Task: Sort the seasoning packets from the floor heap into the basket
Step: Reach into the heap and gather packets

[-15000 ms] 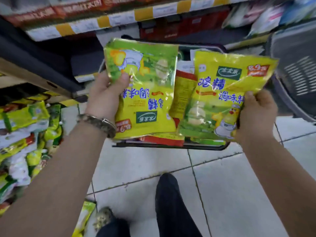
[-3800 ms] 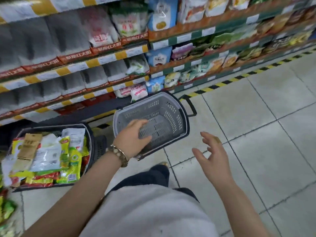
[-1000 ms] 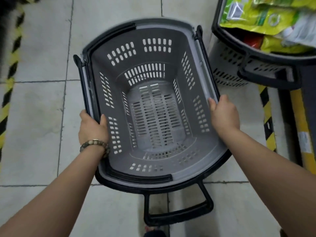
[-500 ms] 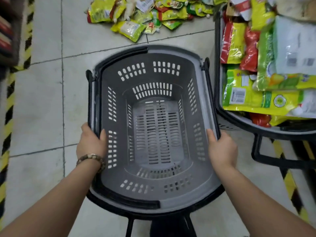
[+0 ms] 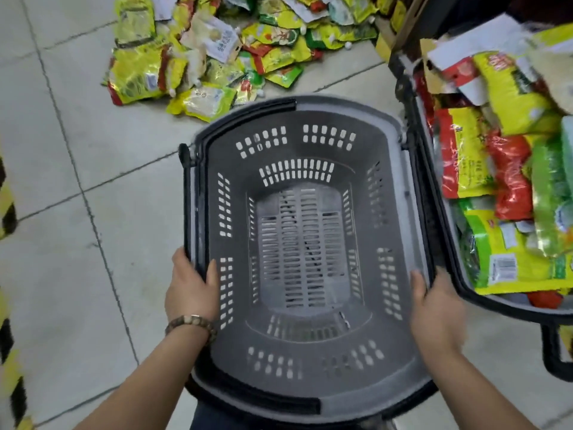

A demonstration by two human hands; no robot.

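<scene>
Both hands are on the grey plastic basket: the left hand grips the left rim, thumb hooked inside against the wall, and the right hand clasps the right rim the same way, blurred at the knuckles. It is a rounded oblong tub with a matte finish, rows of small slots punched through its walls and bottom, and a black handle lying along the left edge. A beaded bracelet circles the left wrist. The seasoning packets lie in a heap on the pale tiled floor just beyond the basket's far rim: glossy, crinkled pouches, mostly yellow and green with red flashes and a few white labels, the print too blurred to read. Touching on the right sits a second basket crammed with sorted pouches; one yellow-green pack shows a white barcode sticker. Black-and-yellow striped tape runs down the left edge.
</scene>
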